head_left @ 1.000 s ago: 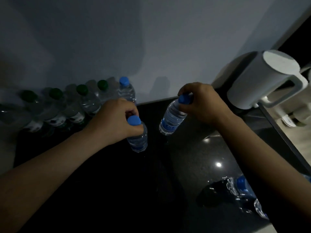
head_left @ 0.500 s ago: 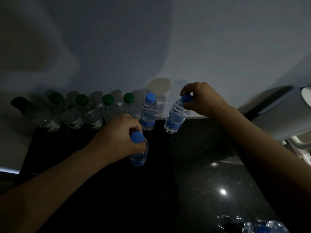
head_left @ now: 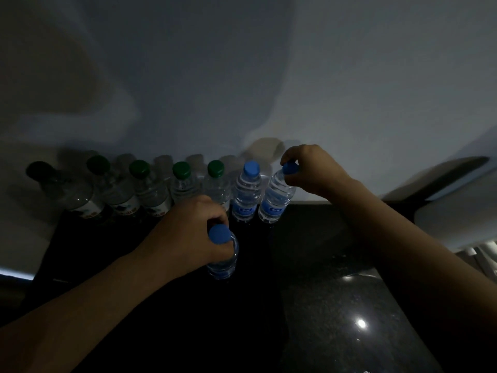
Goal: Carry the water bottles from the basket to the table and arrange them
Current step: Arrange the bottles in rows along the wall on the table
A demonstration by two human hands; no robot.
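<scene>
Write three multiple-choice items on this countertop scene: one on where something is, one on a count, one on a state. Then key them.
1. Where is the bottle held by the right hand?
A. At the right end of the row along the wall
B. Lying flat in front of the row
C. Between two green-capped bottles

2. How many green caps show in the row?
A. Two
B. Five
C. Eight

3. What is the left hand doing?
A. Resting open on the counter
B. Gripping a blue-capped bottle near its cap
C. Unscrewing a green cap

Key: A, the bottle leans beside the standing blue-capped bottle; B, five green caps left of the blue; B, fingers wrap the neck.
</scene>
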